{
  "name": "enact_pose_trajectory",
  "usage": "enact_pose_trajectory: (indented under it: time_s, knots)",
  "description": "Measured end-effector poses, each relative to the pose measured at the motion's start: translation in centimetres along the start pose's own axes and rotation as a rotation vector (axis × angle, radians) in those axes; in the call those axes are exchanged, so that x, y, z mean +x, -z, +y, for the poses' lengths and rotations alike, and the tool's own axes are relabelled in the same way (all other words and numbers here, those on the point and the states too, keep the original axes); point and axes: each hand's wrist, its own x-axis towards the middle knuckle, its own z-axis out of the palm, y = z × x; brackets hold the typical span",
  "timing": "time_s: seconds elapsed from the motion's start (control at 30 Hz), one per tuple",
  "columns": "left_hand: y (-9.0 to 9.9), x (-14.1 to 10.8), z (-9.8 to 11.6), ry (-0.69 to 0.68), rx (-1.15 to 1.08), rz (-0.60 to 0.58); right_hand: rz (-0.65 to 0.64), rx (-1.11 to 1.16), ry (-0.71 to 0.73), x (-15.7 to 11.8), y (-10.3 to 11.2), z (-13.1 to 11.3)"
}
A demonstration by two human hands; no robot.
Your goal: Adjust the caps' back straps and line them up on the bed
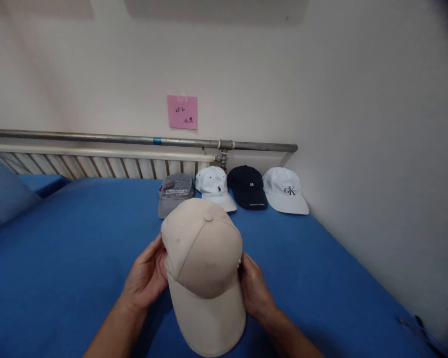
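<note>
A beige cap (pixel 203 271), brim nearest, is clamped at its sides by left hand (pixel 146 278) and right hand (pixel 254 288) fingers above the blue bed (pixel 78 248); even grip keeps the crown shapely. Four caps (pixel 233 189) line the far wall.

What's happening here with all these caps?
A person holds a beige cap with both hands, the left hand on one side and the right hand on the other, brim pointing toward them, over a blue sheet. By the wall sit four more caps in a row: a grey cap, a white cap, a dark cap and another white cap with letters.
</note>
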Motion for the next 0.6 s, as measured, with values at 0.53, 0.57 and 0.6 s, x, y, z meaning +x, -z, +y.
enact_pose_trajectory:
  time_s: [0.53, 0.57, 0.6]
  knots:
    - [0.1, -0.5, 1.1, -0.033, 0.302, 0.134, -0.223, 0.087, 0.022, -1.6, -0.8, -3.8]
    - [0.0, -0.5, 1.1, -0.021, 0.293, 0.141, -0.216, 0.12, -0.003, -1.6, -0.8, -3.8]
    - [-0.1, -0.5, 1.1, -0.013, 0.281, 0.156, -0.199, 0.164, -0.032, -1.5, -0.8, -3.8]
